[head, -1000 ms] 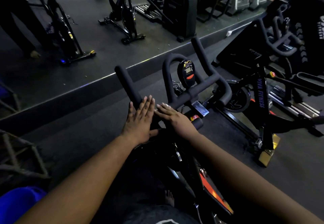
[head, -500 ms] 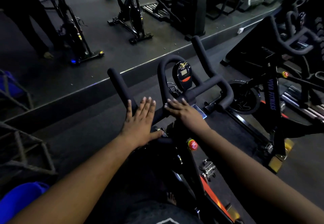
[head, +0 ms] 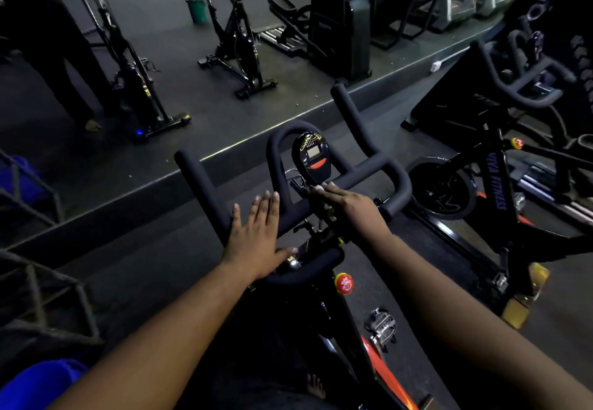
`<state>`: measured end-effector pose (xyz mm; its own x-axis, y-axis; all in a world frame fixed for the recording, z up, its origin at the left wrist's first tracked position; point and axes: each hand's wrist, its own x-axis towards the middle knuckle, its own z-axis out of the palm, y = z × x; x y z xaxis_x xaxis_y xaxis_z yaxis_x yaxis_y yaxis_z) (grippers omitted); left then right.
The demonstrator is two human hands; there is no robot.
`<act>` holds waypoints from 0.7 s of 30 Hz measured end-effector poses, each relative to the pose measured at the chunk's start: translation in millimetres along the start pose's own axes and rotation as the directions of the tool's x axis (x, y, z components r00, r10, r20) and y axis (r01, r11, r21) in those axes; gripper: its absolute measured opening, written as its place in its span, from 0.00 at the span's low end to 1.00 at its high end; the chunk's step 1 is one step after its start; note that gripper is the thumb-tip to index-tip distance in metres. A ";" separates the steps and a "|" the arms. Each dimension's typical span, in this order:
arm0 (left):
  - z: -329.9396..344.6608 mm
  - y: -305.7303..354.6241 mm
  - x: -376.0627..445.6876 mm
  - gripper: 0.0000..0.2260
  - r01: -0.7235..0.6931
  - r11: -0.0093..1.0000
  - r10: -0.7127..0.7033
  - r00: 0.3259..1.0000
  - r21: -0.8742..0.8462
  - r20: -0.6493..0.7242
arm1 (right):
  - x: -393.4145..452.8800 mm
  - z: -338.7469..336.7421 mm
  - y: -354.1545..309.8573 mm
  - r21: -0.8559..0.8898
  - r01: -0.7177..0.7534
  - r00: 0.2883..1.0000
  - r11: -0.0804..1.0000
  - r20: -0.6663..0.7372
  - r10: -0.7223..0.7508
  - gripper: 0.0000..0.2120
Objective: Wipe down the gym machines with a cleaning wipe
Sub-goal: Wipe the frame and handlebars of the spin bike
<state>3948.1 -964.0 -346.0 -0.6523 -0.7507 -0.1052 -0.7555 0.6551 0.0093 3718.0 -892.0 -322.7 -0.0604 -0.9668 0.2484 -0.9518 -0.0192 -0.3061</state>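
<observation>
Both my hands lay flat on the handlebar (head: 353,182), left hand (head: 256,236) and right hand (head: 349,204) holding nothing; without a wipe, I judged the wiping useless.

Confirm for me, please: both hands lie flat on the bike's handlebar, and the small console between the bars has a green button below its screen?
Not quite. In the head view the left hand and right hand do lie flat on the handlebar, but the button below the screen of the console is red-orange, not green.
</observation>
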 end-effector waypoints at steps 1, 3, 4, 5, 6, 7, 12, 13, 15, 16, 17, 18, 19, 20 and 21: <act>2.1 -0.1 -1.2 0.53 0.011 1.000 -0.010 1.000 0.008 -0.015 | -2.4 3.2 -7.2 0.008 0.009 1.000 1.000 -0.014 -0.009 0.27; 4.5 -2.3 -0.7 0.52 0.024 1.000 -0.024 0.999 0.013 -0.040 | -5.8 14.4 -22.3 0.007 0.089 0.996 0.996 -0.025 -0.089 0.25; 5.6 -3.5 -0.2 0.52 0.020 1.000 -0.019 0.998 0.007 -0.053 | -6.4 17.1 -27.6 0.015 0.134 0.990 0.991 -0.046 -0.133 0.24; 7.7 -4.8 0.1 0.51 0.010 1.000 -0.011 0.997 -0.013 -0.076 | -5.9 15.7 -33.2 0.047 0.148 0.987 0.988 -0.075 -0.145 0.23; 9.3 -5.1 -0.2 0.50 -0.007 0.998 -0.001 0.991 -0.058 -0.132 | -5.4 11.5 -38.1 0.110 0.116 0.989 0.987 -0.104 -0.105 0.22; 9.6 -4.7 -2.1 0.48 -0.027 0.989 -0.008 0.972 -0.145 -0.234 | -4.9 5.9 -44.5 0.204 0.067 0.990 0.977 -0.138 -0.039 0.21; 0.9 6.3 -9.1 0.29 -0.168 0.633 -0.220 0.897 -0.756 -0.383 | -10.6 0.5 -75.2 0.702 -0.011 0.968 0.712 -0.170 0.182 0.15; -6.1 10.1 -9.8 0.28 -0.118 0.492 -0.244 0.932 -0.862 -0.267 | -11.9 3.0 -78.9 0.709 0.006 0.970 0.706 -0.175 0.167 0.13; -17.2 12.7 -9.6 0.19 -0.036 0.207 -0.276 0.957 -0.978 -0.094 | -12.8 7.7 -82.2 0.674 0.051 0.971 0.737 -0.207 0.121 0.14; -20.5 12.3 -9.4 0.12 -0.027 0.097 -0.292 0.955 -0.995 -0.054 | -12.8 9.4 -81.5 0.643 0.075 0.969 0.762 -0.229 0.097 0.17; -24.8 9.7 -9.4 0.08 -0.033 0.039 -0.303 0.952 -0.999 -0.043 | -11.5 12.2 -79.5 0.624 0.078 0.971 0.778 -0.224 0.083 0.23; -28.4 8.0 -9.7 0.06 -0.034 0.038 -0.301 0.952 -0.999 -0.044 | -11.1 12.9 -77.3 0.633 0.049 0.979 0.772 -0.184 0.090 0.28; -32.1 4.5 -11.1 0.05 -0.043 0.054 -0.290 0.955 -0.998 -0.057 | -9.5 11.1 -78.7 0.657 0.003 0.986 0.754 -0.128 0.108 0.31; -37.2 1.8 -13.4 0.05 -0.057 0.064 -0.264 0.962 -0.996 -0.072 | -7.4 8.1 -80.9 0.682 -0.048 0.990 0.730 -0.064 0.125 0.30; -41.5 -0.4 -14.3 0.06 -0.063 0.053 -0.232 0.970 -0.997 -0.074 | -4.7 5.2 -81.4 0.708 -0.097 0.991 0.699 0.001 0.137 0.25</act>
<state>3955.1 -957.0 -303.3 -0.4621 -0.8863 -0.0310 -0.0605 -0.0033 0.9982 3797.3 -887.2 -303.7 -0.1897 -0.9605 0.2038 -0.4466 -0.1004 -0.8891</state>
